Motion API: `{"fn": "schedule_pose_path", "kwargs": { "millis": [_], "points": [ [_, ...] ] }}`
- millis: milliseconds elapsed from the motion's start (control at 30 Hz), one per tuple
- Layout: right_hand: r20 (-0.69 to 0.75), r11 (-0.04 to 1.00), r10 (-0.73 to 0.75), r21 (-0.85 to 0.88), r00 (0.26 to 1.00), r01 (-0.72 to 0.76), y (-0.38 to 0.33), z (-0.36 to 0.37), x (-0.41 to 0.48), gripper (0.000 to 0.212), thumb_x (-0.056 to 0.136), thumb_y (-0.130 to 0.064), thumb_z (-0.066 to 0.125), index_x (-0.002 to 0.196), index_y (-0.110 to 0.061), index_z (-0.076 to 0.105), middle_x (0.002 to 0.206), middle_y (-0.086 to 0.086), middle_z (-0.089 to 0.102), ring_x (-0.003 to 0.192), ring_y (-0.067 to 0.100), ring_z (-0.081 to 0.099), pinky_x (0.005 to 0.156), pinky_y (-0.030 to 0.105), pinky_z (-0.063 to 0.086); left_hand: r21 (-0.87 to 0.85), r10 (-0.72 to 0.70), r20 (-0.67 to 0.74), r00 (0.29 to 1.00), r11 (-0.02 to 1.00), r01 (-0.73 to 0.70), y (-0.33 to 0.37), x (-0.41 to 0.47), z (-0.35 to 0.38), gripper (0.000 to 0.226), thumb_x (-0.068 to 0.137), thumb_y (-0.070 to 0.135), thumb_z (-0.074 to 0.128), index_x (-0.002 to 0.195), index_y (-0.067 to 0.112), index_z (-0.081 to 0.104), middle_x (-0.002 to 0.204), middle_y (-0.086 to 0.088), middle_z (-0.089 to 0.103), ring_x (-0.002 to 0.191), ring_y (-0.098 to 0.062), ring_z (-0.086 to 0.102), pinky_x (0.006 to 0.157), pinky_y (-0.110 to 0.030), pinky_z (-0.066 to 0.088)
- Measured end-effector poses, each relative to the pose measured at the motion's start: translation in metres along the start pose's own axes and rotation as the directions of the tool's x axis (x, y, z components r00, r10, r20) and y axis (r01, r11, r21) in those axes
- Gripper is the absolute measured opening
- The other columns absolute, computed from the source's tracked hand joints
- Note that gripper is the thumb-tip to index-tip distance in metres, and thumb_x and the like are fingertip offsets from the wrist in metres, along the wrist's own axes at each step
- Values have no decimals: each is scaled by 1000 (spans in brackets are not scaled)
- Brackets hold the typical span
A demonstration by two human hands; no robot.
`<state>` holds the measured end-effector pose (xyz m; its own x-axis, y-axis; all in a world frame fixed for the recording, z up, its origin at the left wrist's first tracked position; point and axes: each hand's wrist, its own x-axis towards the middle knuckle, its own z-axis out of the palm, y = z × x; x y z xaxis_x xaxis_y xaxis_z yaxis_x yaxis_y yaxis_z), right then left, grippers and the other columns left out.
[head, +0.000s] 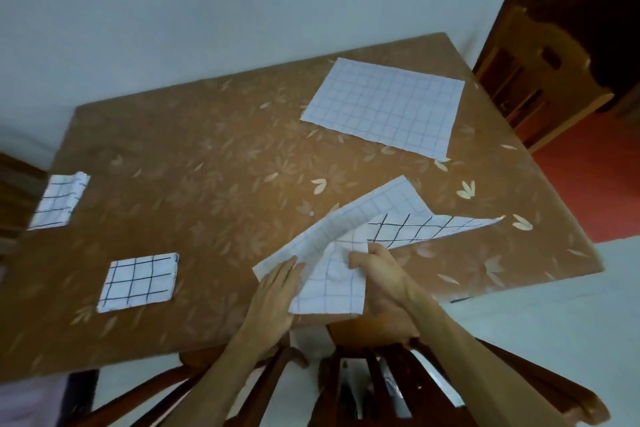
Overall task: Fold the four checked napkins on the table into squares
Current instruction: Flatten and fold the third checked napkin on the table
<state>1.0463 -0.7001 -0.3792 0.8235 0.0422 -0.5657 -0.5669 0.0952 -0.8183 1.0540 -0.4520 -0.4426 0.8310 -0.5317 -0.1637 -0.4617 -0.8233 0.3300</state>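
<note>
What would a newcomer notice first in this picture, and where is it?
The half-folded napkin at the near edge of the table draws the eye first: the left hand presses flat on it while the right hand pinches its raised fold. Next come the unfolded napkin lying flat at the far right and, at the left, the near folded napkin and the far folded napkin at the table's edge.
</note>
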Motion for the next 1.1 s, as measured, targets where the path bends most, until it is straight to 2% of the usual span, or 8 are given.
{"fn": "schedule_pose_path", "kwargs": {
  "millis": [100, 267, 467, 633, 733, 867, 967, 1100],
  "points": [
    [33, 997, -19, 77, 999, 17, -8, 14, 3, 29, 67, -6, 57, 91, 2, 70, 86, 9, 73, 79, 20, 71, 67, 30, 56, -51, -7, -123, 992, 999, 1, -27, -12, -4, 72, 68, -2, 77, 135, 14, 59, 140, -5, 58, 129, -23, 55, 106, -43, 49],
    [-112, 998, -43, 45, 993, 49, -6, 6, -5, 10, 63, -14, 58, 69, -9, 64, 63, -5, 68, 60, 9, 64, 56, 20, 49, -5, 3, -227, 974, 1000, -5, -40, -14, -20, 57, 49, -4, 91, 101, 14, 76, 104, -2, 75, 97, -22, 72, 87, -40, 60],
    [-419, 995, 63, -44, 906, -89, 37, -46, -17, 39, 80, -16, 70, 116, -5, 62, 102, 12, 74, 91, 32, 72, 82, 51, 59, -23, 40, -91, 995, 999, -43, -45, -4, -24, 46, 69, 4, 78, 108, 27, 71, 103, 12, 71, 94, -12, 66, 78, -26, 54],
    [-593, 977, 30, -154, 805, -150, 60, -66, -53, 65, 94, -14, 63, 151, -20, 32, 112, 12, 67, 76, 20, 66, 61, 26, 53, -189, 136, 35, 990, 974, -127, -32, 5, -35, 23, 88, 14, 58, 100, 30, 70, 91, 17, 68, 82, -1, 61, 69, -25, 50],
    [-558, 998, 46, -16, 828, -66, 60, -68, -75, 34, 103, -18, 44, 134, -21, 58, 119, 8, 66, 85, 21, 67, 66, 32, 58, -366, 70, 114, 991, 930, -24, -32, 17, -37, 26, 84, 8, 58, 89, 28, 73, 80, 14, 72, 74, -1, 66, 63, -31, 54],
    [-520, 971, 113, 237, 846, 16, 54, -67, -91, 42, 97, -4, 30, 107, -2, 71, 108, 18, 70, 92, 33, 67, 93, 55, 52, -538, 6, 150, 989, 839, 76, -27, 31, -47, 18, 91, 17, 68, 79, 30, 73, 77, 12, 72, 75, -2, 67, 65, -30, 53],
    [-518, 990, 90, 141, 850, -18, 48, -68, -93, 36, 98, 5, 38, 106, -4, 72, 105, 12, 74, 87, 24, 74, 80, 41, 60, -598, 13, 215, 977, 792, 121, -25, 40, -56, 22, 92, 34, 68, 71, 41, 68, 71, 19, 66, 72, 5, 61, 65, -15, 45],
    [-497, 990, 62, -79, 866, -117, 48, -76, -83, 13, 94, -2, 61, 102, -1, 70, 93, 13, 76, 71, 13, 75, 60, 20, 58, -620, -56, 248, 967, 758, 202, -25, 59, -61, 17, 91, 39, 67, 99, 24, 72, 99, 14, 71, 99, -8, 66, 75, -20, 45]
  ]
}}
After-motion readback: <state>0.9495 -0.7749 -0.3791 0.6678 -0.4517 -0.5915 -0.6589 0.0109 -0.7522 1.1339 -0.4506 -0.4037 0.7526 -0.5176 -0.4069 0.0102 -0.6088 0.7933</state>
